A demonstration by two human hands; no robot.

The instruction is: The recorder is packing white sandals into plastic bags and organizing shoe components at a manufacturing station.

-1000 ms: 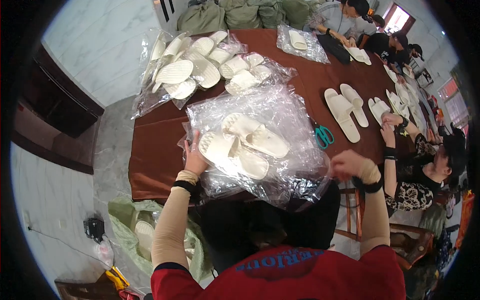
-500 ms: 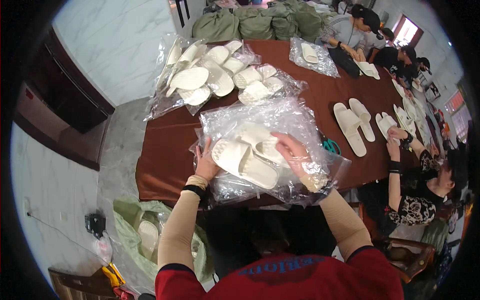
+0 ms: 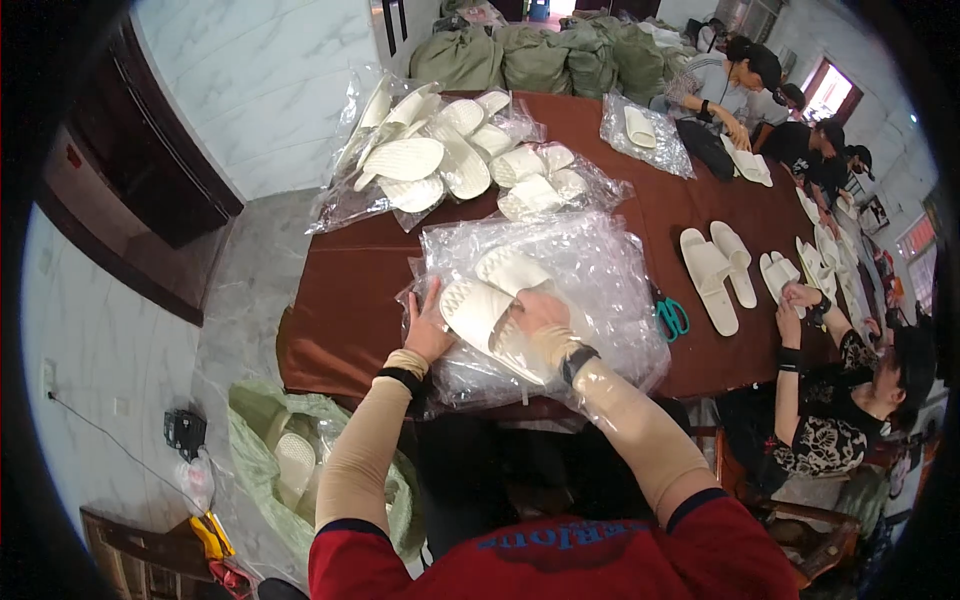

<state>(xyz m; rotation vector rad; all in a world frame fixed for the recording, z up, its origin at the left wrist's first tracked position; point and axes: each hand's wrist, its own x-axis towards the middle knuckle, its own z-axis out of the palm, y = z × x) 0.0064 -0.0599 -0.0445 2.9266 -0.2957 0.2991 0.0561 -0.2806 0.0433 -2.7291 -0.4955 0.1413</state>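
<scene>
Two cream slippers lie on a stack of clear plastic bags [image 3: 625, 310] at the near side of the table. The nearer slipper [image 3: 468, 308] slants down to the right; the other slipper [image 3: 508, 267] rests just behind it. My right hand [image 3: 543, 315] is closed at the nearer slipper's strap, its fingertips partly hidden. Clear plastic covers that wrist and part of the forearm. Beside the slippers' left side, my left hand [image 3: 430, 322] lies with fingers stretched apart on the bag's edge.
Bagged slippers [image 3: 430, 155] are piled at the far left of the brown-covered table [image 3: 340, 310]. Teal-handled scissors [image 3: 671, 316] lie right of the bags, near a loose slipper pair [image 3: 708, 275]. A green sack [image 3: 250, 420] stands on the floor. Co-workers handle slippers along the right.
My right hand has moved left, from the far slipper to the nearer one's strap, with plastic now over its wrist. The slippers have shifted slightly. My left hand stays at the bag's left edge.
</scene>
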